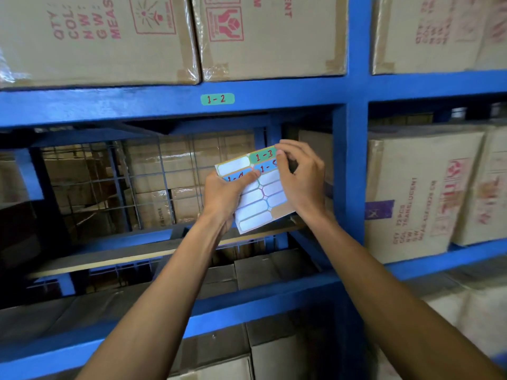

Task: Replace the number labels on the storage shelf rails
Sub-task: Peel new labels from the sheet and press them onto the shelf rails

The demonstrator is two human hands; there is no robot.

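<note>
— Where's the label sheet (258, 193)?
— Held before the shelf's middle rail (164, 104); left hand (223, 196) pinches it, right hand (300, 178) nips label 1-3 (263, 155).
— Tricky?
— Likely: thin, floppy, sticky. Peel from its corner.

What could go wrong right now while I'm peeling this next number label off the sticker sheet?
The right hand picks at the corner of the green 1-3 label; it could tear or curl and stick to itself. The left hand holds the sticker sheet with its thumb across the blue label, which might smudge the red writing. The sheet is held in mid-air with nothing behind it, so it may bend or slip while peeling.
</note>
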